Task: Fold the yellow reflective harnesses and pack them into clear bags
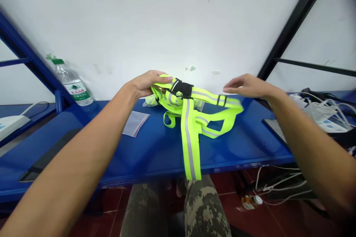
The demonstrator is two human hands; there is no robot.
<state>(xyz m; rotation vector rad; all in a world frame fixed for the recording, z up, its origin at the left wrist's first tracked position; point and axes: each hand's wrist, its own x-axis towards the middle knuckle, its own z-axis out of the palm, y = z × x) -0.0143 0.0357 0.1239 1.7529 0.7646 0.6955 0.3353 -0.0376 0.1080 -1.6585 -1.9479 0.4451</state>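
The left hand [147, 82] curls over the top of a fluorescent yellow-green reflective strap vest [191, 109], its fingers pinching one end of the bundled webbing near the back edge of the blue desk [144, 148]. The right hand [249, 86] hovers just beside the other end of the vest, fingers loosely spread and slightly bent, gripping nothing; whether its fingertips touch the webbing cannot be told. The vest lies in the middle of the desk toward the back edge, a tangle of flat woven bands, each with a grey reflective stripe down the centre, joined at a black buckle patch [182, 87]; one long band runs forward and hangs over the front edge, above the person's camouflage-patterned trouser legs [204, 207]. Just left of the vest lies one small clear zip bag [135, 123], flat and glossy, with a red seal line. Farther left, at the back left corner, stands one clear plastic water bottle [72, 83] with a green cap and a green label, against the white wall [167, 18]. At the right edge, a heap of white cables [319, 113] crowds the desk, with more cables trailing below. A white power strip [11, 124] rests on the shelf at far left.
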